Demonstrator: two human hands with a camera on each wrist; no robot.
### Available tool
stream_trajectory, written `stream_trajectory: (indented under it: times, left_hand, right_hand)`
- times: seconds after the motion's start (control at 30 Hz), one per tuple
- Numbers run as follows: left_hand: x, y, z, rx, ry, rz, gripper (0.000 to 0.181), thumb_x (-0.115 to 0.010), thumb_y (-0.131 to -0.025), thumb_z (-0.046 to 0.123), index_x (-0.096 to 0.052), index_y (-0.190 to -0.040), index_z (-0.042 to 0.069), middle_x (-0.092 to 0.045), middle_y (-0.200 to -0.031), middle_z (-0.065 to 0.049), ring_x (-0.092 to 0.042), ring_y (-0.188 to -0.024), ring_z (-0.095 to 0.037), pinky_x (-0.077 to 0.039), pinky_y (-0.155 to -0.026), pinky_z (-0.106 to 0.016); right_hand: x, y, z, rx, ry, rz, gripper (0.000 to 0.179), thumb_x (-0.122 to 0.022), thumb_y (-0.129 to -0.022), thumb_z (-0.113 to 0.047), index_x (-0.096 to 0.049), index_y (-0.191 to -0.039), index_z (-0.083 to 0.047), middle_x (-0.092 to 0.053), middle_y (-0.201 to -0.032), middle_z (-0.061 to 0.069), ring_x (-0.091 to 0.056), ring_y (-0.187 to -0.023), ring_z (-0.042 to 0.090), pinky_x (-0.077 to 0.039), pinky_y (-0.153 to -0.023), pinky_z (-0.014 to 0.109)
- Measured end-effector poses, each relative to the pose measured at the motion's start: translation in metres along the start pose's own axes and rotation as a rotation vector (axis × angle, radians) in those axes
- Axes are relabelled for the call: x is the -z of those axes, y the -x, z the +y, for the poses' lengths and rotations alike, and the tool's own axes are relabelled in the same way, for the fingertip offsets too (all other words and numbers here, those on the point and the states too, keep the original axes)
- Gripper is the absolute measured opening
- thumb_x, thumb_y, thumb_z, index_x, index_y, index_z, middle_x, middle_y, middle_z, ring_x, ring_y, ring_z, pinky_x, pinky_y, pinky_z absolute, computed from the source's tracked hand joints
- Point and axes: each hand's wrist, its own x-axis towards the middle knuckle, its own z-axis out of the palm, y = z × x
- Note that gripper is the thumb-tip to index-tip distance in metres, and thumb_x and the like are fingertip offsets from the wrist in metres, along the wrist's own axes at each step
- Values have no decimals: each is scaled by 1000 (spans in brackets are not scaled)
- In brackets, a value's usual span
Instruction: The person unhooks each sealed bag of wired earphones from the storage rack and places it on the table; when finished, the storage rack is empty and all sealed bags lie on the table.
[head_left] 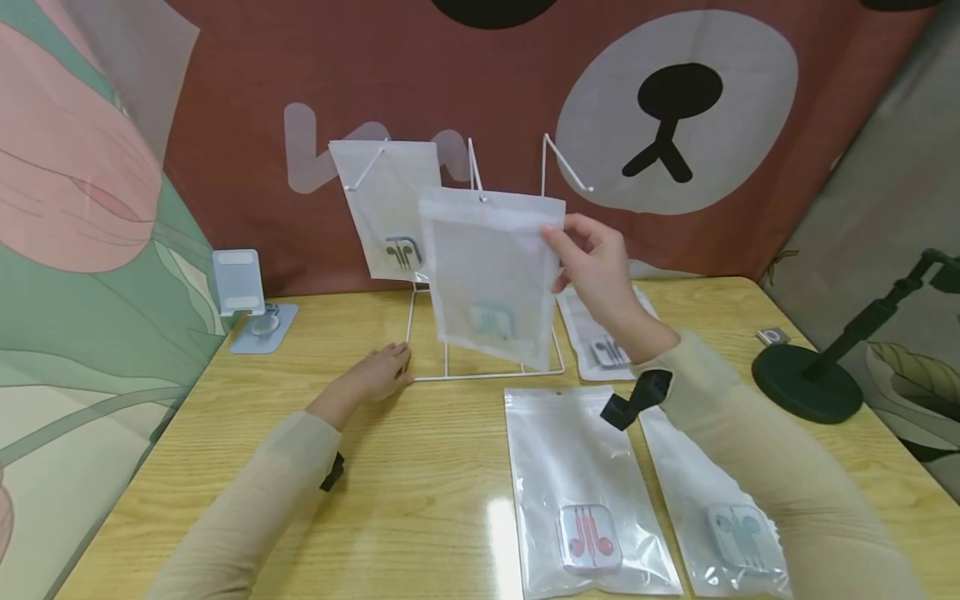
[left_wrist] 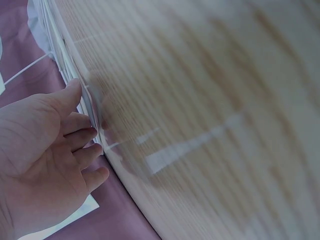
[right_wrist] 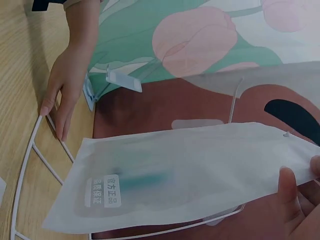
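My right hand [head_left: 600, 258] pinches the upper right edge of a white translucent zip bag [head_left: 491, 250], with thumb and fingers on either side. Inside the bag a teal earphone case [head_left: 492, 321] shows faintly; a white label [right_wrist: 103, 191] with printed characters shows in the right wrist view. The tip of the rack's middle hook [head_left: 482, 198] pokes through the hole at the bag's top. My left hand [head_left: 375, 372] rests at the front left corner of the white wire rack [head_left: 487, 377], its loosely bent fingers touching the base wire.
Another bag [head_left: 393, 200] with dark earphones hangs from the left hook; the right hook [head_left: 567, 162] is bare. On the table lie bags with pink [head_left: 570, 450], pale green [head_left: 697, 483] and dark [head_left: 585, 325] earphones. A phone stand [head_left: 240, 283] is left, a dark green lamp base [head_left: 806, 383] right.
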Motion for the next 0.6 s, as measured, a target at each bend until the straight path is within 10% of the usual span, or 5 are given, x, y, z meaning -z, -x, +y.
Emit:
stream_trajectory:
  times: [0.6]
  left_hand:
    - [2, -1, -6, -32, -18, -7, 59, -48, -97, 27, -29, -138, -11, -24, -145, -25, -19, -132, -41, -17, -106, -53]
  right_hand:
    - [18, 44, -30, 179, 143, -93, 13, -59, -90, -7, -64, -97, 3, -61, -75, 6, -49, -38, 21, -44, -38, 24]
